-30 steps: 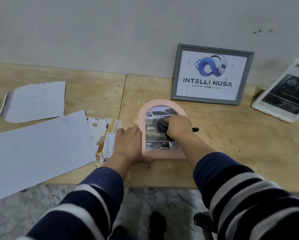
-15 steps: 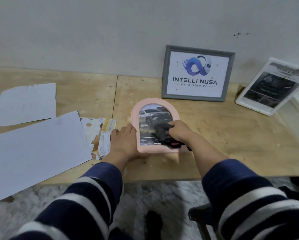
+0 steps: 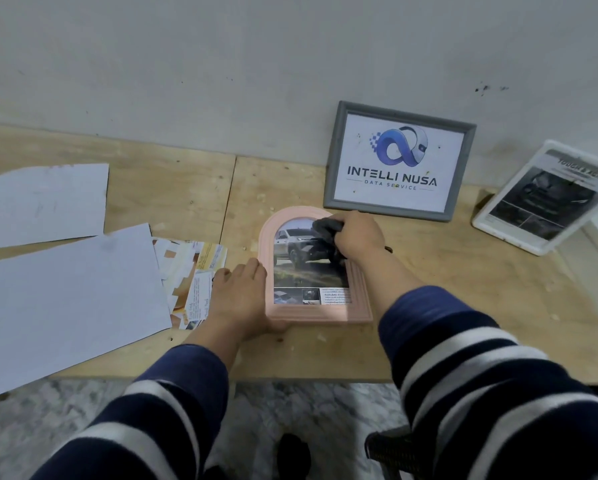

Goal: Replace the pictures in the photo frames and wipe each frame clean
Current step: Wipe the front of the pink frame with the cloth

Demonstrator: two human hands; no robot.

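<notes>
Both arms were clad in long sleeves [image 3: 470, 386], navy blue with broad white horizontal stripes. Cuffs sat pushed back above the wrists. The hands were bare, ungloved

Bench [image 3: 464, 306]: raw plywood, matt, rough, crumbs and chips on it. Arched frame [image 3: 311, 315]: pink, looks like matt plastic with ribbed moulding; its car picture [image 3: 290, 251] is a glossy print. Cloth [image 3: 327, 230] at the frame's 1 o'clock: dark, soft, bunched fabric. Grey frame [image 3: 335, 154] at 12 o'clock: matt, speckled glazing. White frame [image 3: 498, 230] at 3 o'clock: smooth. Paper sheets [image 3: 65, 299] at 9 o'clock: plain matt. Leaflets [image 3: 200, 268]: printed paper. Wall [image 3: 221, 64]: matt paint, scuffed.
</notes>
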